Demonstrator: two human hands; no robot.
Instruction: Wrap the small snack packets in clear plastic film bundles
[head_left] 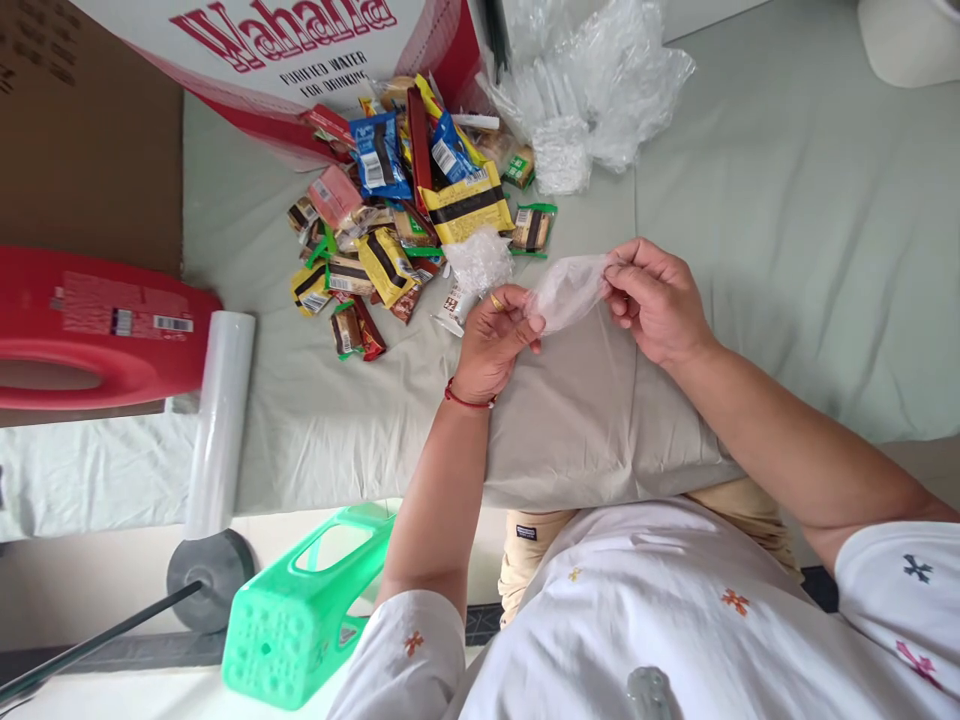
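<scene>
A small clear plastic bag (570, 292) is stretched between my two hands above the cloth-covered surface. My left hand (501, 335), with a red bracelet at the wrist, pinches its left end. The right end is pinched by the fingertips of my right hand (656, 300). Just beyond my left hand lies a crumpled piece of clear plastic (481, 260), and a white wrapped snack (454, 305) sits beside it. A heap of packaged snacks (390, 255) in yellow, blue, red and green wrappers spreads behind and to the left.
Behind the heap stands a white and red carton (300, 85). A pile of clear plastic bags (592, 90) lies at the back. To the left are a red plastic container (105, 330) and a roll of clear film (221, 420). A green plastic stool (300, 610) is below the edge.
</scene>
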